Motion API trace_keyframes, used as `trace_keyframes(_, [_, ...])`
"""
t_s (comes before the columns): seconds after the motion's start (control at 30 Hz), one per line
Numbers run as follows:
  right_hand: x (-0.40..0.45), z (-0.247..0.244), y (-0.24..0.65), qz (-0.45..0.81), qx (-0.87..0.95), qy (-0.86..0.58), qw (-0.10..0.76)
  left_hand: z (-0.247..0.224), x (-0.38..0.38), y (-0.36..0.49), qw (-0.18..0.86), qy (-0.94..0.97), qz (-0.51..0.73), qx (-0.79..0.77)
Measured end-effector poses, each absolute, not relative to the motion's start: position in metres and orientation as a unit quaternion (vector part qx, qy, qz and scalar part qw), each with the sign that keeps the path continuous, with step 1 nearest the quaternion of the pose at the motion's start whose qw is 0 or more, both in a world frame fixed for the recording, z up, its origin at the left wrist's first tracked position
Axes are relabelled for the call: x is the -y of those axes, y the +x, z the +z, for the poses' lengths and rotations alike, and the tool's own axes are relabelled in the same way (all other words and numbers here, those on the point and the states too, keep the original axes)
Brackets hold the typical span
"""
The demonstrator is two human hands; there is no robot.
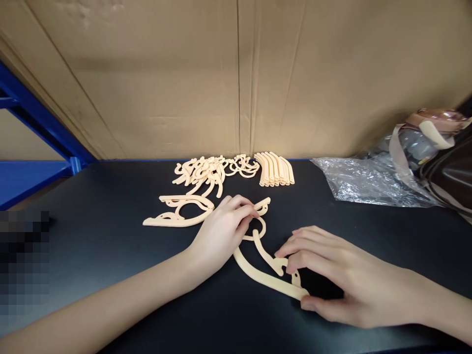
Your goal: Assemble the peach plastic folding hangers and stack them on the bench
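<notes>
Now left hand (225,223) and right hand (350,275) (bare) touch cream pieces (263,278).

A pale cream folding hanger (263,278) spreads across the table (110,246), right of centre and toward the near side, its middle partly hidden. One long arm bows along the near side, a small holed bracket at its right end. A round ring (262,228) shows beyond; a slimmer curved piece (262,251) overlaps it and slants near-right. The far arm's straight tip points right.
</notes>
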State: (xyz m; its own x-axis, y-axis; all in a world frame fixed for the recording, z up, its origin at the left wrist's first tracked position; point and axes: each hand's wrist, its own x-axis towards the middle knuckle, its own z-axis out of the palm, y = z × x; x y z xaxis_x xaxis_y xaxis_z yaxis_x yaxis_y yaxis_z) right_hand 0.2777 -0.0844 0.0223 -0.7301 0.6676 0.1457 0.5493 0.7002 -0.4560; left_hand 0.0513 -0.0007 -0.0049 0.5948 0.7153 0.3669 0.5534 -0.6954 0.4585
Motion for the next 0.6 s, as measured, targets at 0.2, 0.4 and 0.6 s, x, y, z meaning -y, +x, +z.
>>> trace_keyframes(0.2, [0.086,0.026,0.276,0.23,0.911,-0.314,0.138,-0.008,-0.001,0.052,0.18,0.86,0.297,-0.373])
trace_keyframes(0.4, [0.078,0.021,0.289,0.2,0.91,-0.336,0.133,-0.005,0.001,0.049,0.201,0.856,0.284,-0.382])
trace_keyframes(0.6, [0.063,0.013,0.299,0.145,0.897,-0.393,0.141,-0.002,0.001,0.05,0.276,0.846,0.283,-0.357])
